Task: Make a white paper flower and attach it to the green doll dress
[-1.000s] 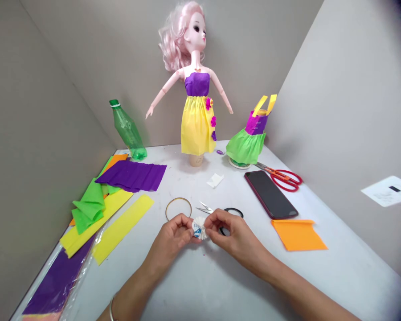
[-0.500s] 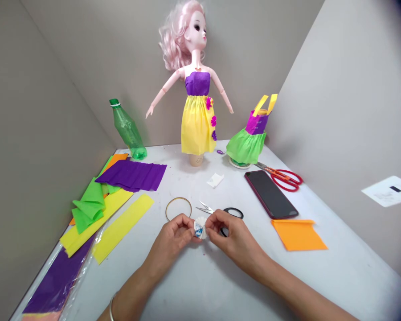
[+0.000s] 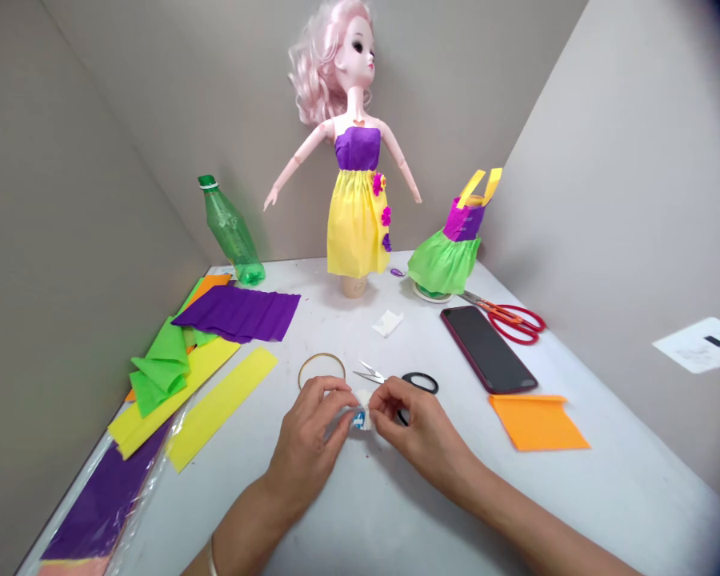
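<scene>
The right hand (image 3: pixel 418 418) pinches a pleated white-and-blue paper piece (image 3: pixel 362 419) over the white table (image 3: pixel 366 504), while the left hand (image 3: pixel 307 432) curls beside it, grip unclear, black-handled scissors (image 3: pixel 378 378) lie just beyond, and a doll (image 3: pixel 358 212) stands near the back edge.

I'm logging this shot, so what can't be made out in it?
Head view: white-and-blue piece, partly covered by the left hand and right hand.
Head view: black scissors, middle and much of the lower loop behind the right hand.
Head view: gold ring, near edge behind the left hand.
Head view: card, print too small, right corner cut off by the picture's edge.
</scene>
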